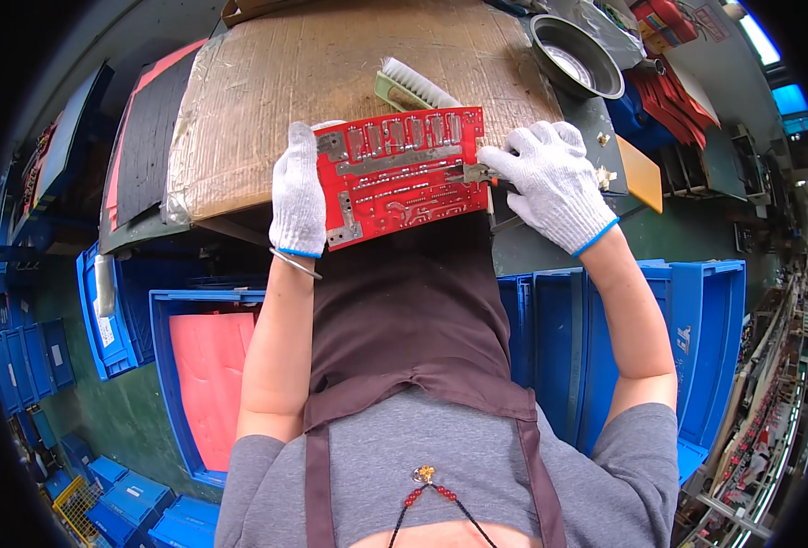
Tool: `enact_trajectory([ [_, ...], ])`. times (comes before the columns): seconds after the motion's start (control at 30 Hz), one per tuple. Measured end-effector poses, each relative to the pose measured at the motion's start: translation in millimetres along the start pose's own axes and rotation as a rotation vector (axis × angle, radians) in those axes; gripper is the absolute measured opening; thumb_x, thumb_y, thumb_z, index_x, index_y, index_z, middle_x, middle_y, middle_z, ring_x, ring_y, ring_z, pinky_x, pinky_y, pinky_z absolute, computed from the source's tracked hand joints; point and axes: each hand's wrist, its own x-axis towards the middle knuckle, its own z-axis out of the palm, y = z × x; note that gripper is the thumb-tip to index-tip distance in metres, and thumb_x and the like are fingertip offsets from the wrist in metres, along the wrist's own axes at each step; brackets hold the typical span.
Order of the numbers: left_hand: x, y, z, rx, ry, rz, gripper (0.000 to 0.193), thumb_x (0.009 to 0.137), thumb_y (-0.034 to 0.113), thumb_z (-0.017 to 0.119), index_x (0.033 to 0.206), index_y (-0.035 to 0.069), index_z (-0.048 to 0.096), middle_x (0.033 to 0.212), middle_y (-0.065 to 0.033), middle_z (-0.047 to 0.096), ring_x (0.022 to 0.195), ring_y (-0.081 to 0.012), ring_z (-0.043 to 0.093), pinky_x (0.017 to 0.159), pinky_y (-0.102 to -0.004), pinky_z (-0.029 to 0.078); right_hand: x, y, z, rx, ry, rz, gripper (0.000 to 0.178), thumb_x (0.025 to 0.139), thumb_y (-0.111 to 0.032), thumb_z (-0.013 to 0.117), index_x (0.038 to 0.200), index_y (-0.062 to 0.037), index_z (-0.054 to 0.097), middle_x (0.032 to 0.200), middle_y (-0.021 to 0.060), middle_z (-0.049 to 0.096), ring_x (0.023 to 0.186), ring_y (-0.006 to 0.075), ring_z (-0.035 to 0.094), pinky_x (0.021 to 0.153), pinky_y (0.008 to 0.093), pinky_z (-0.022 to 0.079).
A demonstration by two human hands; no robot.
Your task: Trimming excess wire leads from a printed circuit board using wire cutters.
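A red circuit board (386,194) with silvery solder tracks is held up, slightly tilted, in front of the cardboard-topped bench. My left hand (298,194), in a white knitted glove with a blue cuff, grips the board's left edge. My gloved right hand (555,181) is closed around small cutting pliers (470,173). Their metal jaws lie against the solder side near the board's right edge; whether they bite on anything is too small to tell. Just beyond the board, a brush (418,87) with white bristles and a pale green back lies on the cardboard.
Brown cardboard (285,64) covers the bench. A round metal bowl (577,57) sits at its far right. Blue crates flank me; the left crate (159,365) holds a pink sheet (210,384). Black sheet material (153,137) lies along the bench's left side.
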Motion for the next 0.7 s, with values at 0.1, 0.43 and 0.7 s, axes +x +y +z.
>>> enact_trajectory([
  [0.1, 1.4, -2.2, -3.2, 0.001, -0.005, -0.01, 0.067, 0.112, 0.058, 0.045, 0.132, -0.001, 0.068, 0.118, -0.0158, 0.076, 0.101, -0.0244, 0.077, 0.086, -0.0378, 0.065, 1.1, -5.7, 3.9, 0.005, 0.023, -0.033, 0.055, 0.076, -0.012, 0.079, 0.129, -0.0212, 0.067, 0.106, 0.0051, 0.063, 0.111, 0.0282, 0.061, 0.103, 0.0455, 0.044],
  [0.43, -2.2, 3.7, -0.1, 0.008, -0.01, -0.005, 0.066, 0.113, 0.058, 0.044, 0.133, -0.001, 0.068, 0.118, -0.0158, 0.076, 0.101, -0.0241, 0.077, 0.087, -0.0375, 0.065, 0.1, -0.2, -2.6, 0.011, 0.007, -0.002, 0.052, 0.079, -0.011, 0.078, 0.128, -0.0222, 0.069, 0.108, 0.0053, 0.064, 0.112, 0.0283, 0.061, 0.104, 0.045, 0.045],
  [0.7, -2.1, 3.9, 4.6, -0.019, 0.037, -0.005, 0.064, 0.115, 0.054, 0.043, 0.123, -0.001, 0.074, 0.107, -0.0104, 0.077, 0.094, -0.0164, 0.074, 0.085, -0.032, 0.061, -0.6, 0.5, 0.4, -0.041, 0.004, 0.001, 0.053, 0.079, -0.011, 0.08, 0.129, -0.0222, 0.068, 0.109, 0.0055, 0.064, 0.114, 0.0278, 0.06, 0.103, 0.0448, 0.047],
])
